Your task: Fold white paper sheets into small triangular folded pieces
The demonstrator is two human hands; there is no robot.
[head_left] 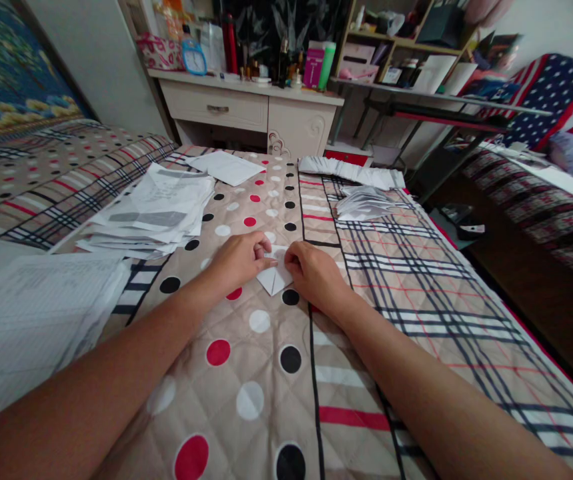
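Note:
A small folded piece of paper (273,279), white with a pointed near end and a crease down its middle, lies on the patterned bedspread (286,407). My left hand (240,261) grips its left side, thumb on top and fingers curled. On the right side, my right hand (316,275) is closed over the paper's edge, its fingertips partly hidden. Beyond my right hand sits a pile of folded papers (365,203), with a long row of folded papers (351,172) behind it. Past my left hand is a stack of printed sheets (153,207).
More printed sheets (41,313) lie at the near left, and a white sheet (226,167) lies at the back. A white dresser (216,100) carrying bottles and a blue alarm clock (194,55) stands beyond the bed. At right are a metal-framed table (431,97) and a sofa (531,200).

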